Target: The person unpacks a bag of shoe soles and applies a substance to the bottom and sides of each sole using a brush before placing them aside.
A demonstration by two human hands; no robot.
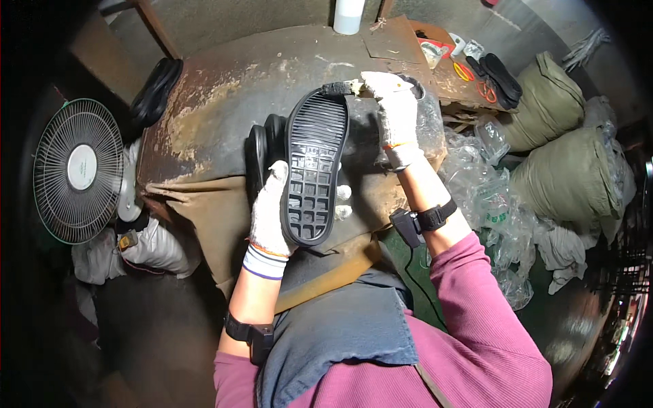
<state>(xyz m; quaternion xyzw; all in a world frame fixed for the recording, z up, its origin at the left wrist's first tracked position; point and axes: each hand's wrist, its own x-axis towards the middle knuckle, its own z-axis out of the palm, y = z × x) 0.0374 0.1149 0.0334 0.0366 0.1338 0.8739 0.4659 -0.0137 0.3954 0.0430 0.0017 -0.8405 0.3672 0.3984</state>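
Note:
A black shoe sole (pixel 314 170) stands tilted up in front of me, its grid of square hollows and ribbed toe facing me. My left hand (pixel 271 211), in a white knit glove, is closed around its lower half, thumb on the left edge and fingertips showing past the right edge. My right hand (pixel 394 112), also gloved, is closed on a small brush (pixel 338 88) with a dark, stained head. That head touches or lies just over the sole's toe edge. Behind the sole, more black soles (pixel 257 156) rest on the worn table (pixel 224 115).
A dark round container (pixel 416 87) sits partly hidden behind my right hand. At the right are orange-handled scissors (pixel 487 90), black soles (pixel 502 80), clear plastic bags (pixel 490 197) and green sacks (pixel 561 173). A fan (pixel 81 166) stands left; a white cylinder (pixel 348 17) is at the back.

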